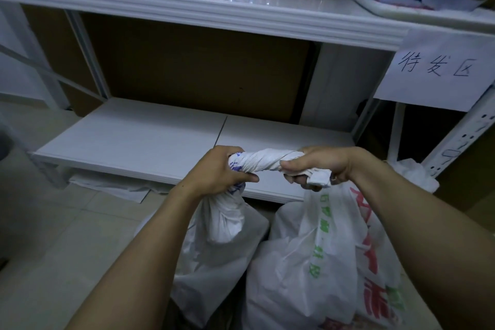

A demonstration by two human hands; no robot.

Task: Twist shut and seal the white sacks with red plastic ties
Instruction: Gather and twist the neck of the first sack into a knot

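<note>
The white sack is gripped at its twisted neck by curled fingers of the left hand and right hand; soft, limp material, judged best held there

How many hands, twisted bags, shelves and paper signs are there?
2 hands: left hand, right hand
1 twisted bag
2 shelves: top shelf, bottom shelf
1 paper sign
Total: 6

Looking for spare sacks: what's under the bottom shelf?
A flat white sheet lies on the floor under the bottom shelf, left side; the left hand and twisted sack cover the middle.
</note>
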